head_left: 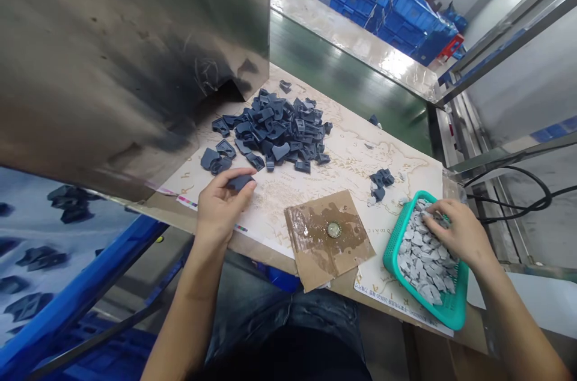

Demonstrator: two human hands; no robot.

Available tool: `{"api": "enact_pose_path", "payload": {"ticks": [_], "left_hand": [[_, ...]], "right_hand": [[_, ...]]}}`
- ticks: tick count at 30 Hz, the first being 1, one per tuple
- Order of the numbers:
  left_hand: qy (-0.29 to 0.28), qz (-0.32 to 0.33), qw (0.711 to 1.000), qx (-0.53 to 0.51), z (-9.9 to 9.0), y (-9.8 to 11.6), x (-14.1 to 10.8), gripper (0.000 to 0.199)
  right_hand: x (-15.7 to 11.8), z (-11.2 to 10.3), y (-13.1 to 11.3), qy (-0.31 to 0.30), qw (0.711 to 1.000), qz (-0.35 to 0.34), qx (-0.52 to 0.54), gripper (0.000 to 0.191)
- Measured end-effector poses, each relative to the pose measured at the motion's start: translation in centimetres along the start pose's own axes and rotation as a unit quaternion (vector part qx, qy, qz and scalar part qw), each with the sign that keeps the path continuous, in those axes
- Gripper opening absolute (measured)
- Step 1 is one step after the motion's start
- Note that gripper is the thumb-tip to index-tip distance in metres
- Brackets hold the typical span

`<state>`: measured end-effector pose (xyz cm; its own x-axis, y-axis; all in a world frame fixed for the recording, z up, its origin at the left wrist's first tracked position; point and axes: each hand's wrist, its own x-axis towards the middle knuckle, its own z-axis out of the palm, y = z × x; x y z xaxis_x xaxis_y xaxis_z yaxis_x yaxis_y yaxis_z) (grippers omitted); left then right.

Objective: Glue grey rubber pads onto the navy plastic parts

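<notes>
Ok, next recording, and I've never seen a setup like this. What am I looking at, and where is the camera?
There is no machine doing the handling here: these are a person's two bare hands. The single picture comes from a camera worn on the head, looking forward and down. On the map-printed surface lies a heap of dark pieces, with a smaller cluster off to the right. Nearer the person is a wet-looking piece of cardboard with a small round object on it. The left hand holds one dark piece. The right hand reaches into a green basket of light grey pieces; whether it grips one is unclear.
</notes>
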<state>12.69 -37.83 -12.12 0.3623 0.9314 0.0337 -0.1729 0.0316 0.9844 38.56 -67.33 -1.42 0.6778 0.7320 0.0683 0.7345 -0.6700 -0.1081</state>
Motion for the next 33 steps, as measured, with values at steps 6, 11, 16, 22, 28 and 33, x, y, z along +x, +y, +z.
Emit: {"api": "enact_pose_path", "payload": {"ticks": [6, 11, 16, 22, 28, 33], "left_hand": [[0.005, -0.005, 1.000, -0.008, 0.5, 0.5, -0.4, 0.034], [0.006, 0.019, 1.000, 0.011, 0.6, 0.0, -0.2, 0.029], [-0.002, 0.011, 0.999, 0.042, 0.5, -1.0, 0.2, 0.034], [-0.047, 0.033, 0.998, 0.030, 0.7, -1.2, 0.3, 0.047], [-0.048, 0.145, 0.988, 0.037, 1.5, -0.1, -0.2, 0.040], [-0.051, 0.183, 0.982, -0.016, 3.6, 0.2, -0.2, 0.041]], "right_hand": [[0.2, -0.9, -4.5, -0.038, 0.903, 0.122, 0.410, 0.039], [1.4, 0.1, -7.5, -0.098, 0.822, 0.140, 0.543, 0.042], [2.6, 1.2, -8.8, -0.155, 0.809, 0.108, 0.556, 0.053], [3.8, 2.6, -9.3, -0.205, 0.848, -0.005, 0.489, 0.047], [3.9, 3.9, -10.7, -0.281, 0.851, -0.082, 0.436, 0.047], [3.6, 5.3, -11.5, -0.303, 0.845, -0.154, 0.412, 0.031]]}}
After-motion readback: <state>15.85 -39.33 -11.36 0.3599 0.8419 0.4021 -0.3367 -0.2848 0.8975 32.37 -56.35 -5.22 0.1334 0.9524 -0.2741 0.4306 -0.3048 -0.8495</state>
